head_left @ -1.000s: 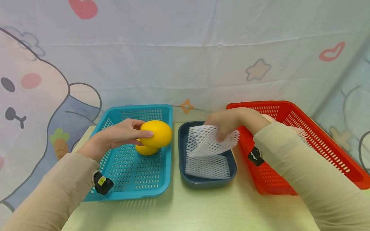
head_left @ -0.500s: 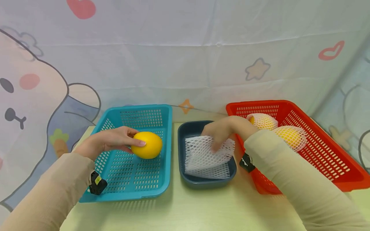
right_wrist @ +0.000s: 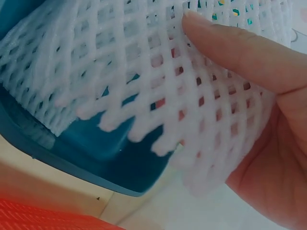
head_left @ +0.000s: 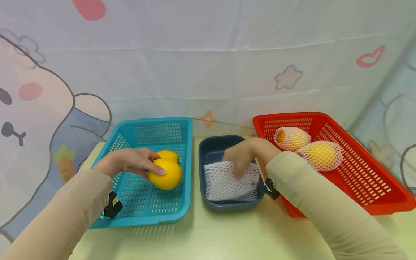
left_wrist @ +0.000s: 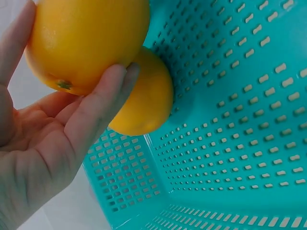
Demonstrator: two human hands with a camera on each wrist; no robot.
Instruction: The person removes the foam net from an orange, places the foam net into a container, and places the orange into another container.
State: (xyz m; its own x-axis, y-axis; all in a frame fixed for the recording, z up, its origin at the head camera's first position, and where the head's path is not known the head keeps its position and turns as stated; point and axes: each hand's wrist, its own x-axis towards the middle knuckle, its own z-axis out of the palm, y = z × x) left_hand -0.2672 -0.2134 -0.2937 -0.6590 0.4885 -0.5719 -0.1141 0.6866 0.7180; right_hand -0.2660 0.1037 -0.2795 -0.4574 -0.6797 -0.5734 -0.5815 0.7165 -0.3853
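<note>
My left hand [head_left: 134,161] grips a yellow-orange orange [head_left: 167,177] between thumb and fingers, over the turquoise basket [head_left: 190,169]. In the left wrist view, a small green stem mark shows on the held orange [left_wrist: 86,43]. Behind it, a second orange [left_wrist: 146,98] sits in the basket. Over the dark blue tray [head_left: 227,207], my right hand [head_left: 241,155] pinches a white foam net sleeve [head_left: 217,182]. From the right wrist, the thumb lies on the outside of the mesh [right_wrist: 139,62], with the other fingers behind it. More netting lies underneath in the tray.
To the right stands a red basket [head_left: 378,159] with two net-wrapped fruits, a rear one [head_left: 292,138] and a front one [head_left: 321,155]. The tray sits between both baskets on a pale table [head_left: 208,234]. A printed curtain [head_left: 208,65] hangs behind.
My left hand has lowered the orange into the turquoise basket, bringing it in front of the other orange. My right hand has drawn the foam net down and slightly left over the tray.
</note>
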